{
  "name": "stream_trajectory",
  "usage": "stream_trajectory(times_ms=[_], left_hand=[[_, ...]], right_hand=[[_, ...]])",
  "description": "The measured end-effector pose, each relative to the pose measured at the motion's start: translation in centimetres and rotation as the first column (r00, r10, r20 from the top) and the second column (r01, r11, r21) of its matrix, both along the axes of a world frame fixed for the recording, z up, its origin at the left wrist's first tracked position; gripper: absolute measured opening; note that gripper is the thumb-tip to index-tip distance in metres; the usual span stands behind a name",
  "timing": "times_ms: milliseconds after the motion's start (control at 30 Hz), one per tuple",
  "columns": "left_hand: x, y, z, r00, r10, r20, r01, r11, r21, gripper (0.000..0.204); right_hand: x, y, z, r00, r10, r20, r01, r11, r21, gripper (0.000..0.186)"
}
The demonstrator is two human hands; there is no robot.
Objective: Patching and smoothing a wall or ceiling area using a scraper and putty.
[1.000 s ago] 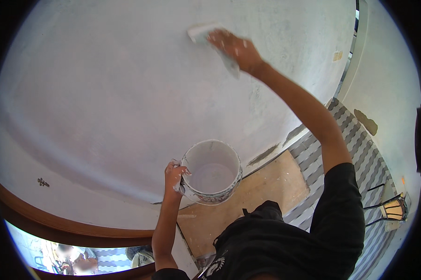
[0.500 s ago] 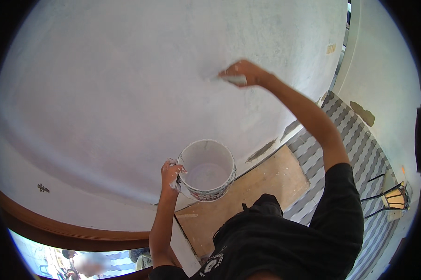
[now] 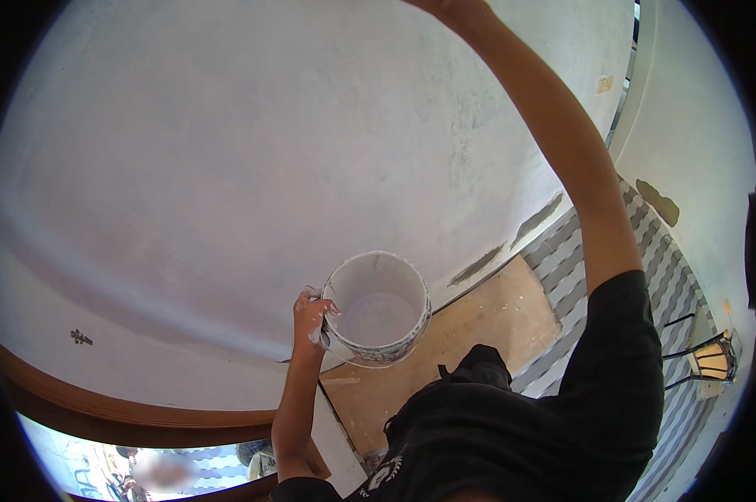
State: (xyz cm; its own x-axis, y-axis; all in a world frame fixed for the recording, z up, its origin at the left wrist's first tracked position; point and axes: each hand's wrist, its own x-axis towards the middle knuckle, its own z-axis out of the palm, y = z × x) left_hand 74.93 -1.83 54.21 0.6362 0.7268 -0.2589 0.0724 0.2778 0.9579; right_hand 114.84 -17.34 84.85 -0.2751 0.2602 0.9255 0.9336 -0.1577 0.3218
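Note:
My left hand [image 3: 313, 315], smeared with white, grips the left rim of a white bucket [image 3: 411, 326] with its fingers closed. The bucket hangs in front of the wall, its mouth facing up, and pale whitish stuff lies at its bottom. Dark markings and white drips cover its outside. My right arm stretches up along the wall, and only the back part of my right hand [image 3: 452, 7] shows at the top edge. Its fingers and anything in them are out of the picture. The wall [image 3: 269, 159] is whitish, with greyer streaks toward the right.
A tan board [image 3: 478, 318] lies on the grey-and-white patterned floor [image 3: 554, 268] along the wall's foot. Bare grey patches [image 3: 478, 264] mark the wall's lower edge. A black-framed chair [image 3: 713, 360] stands at right. At lower left is a brown wooden frame [image 3: 127, 422].
My right hand has gone up the wall to the top edge; the pale-handled tool seen in it earlier is out of view. The left hand and bucket have barely shifted.

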Motion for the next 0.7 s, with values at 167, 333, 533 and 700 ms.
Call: stream_trajectory(times_ms=[167, 333, 533, 700], left_hand=[[-1.2, 0.8, -1.8, 0.997, 0.062, 0.056, -0.061, 0.998, -0.002, 0.023], [-0.3, 0.8, -2.1, 0.997, 0.061, -0.042, -0.059, 0.997, 0.045, 0.022], [-0.6, 1.0, -2.0, 0.999, 0.038, -0.038, -0.034, 0.995, 0.095, 0.021], [-0.9, 1.5, -2.9, 1.0, 0.009, -0.004, -0.009, 0.999, 0.053, 0.021]], right_hand=[[-0.6, 4.1, -13.3, 0.959, -0.277, 0.054, 0.28, 0.958, -0.069, 0.043], [-1.7, 1.6, -25.7, 0.995, -0.019, -0.097, -0.004, 0.972, -0.234, 0.044], [-3.7, -0.8, -34.8, 0.953, -0.091, -0.288, -0.122, 0.756, -0.643, 0.039], [-2.7, -2.9, -33.9, 0.838, -0.077, -0.541, -0.383, 0.623, -0.682, 0.037]])
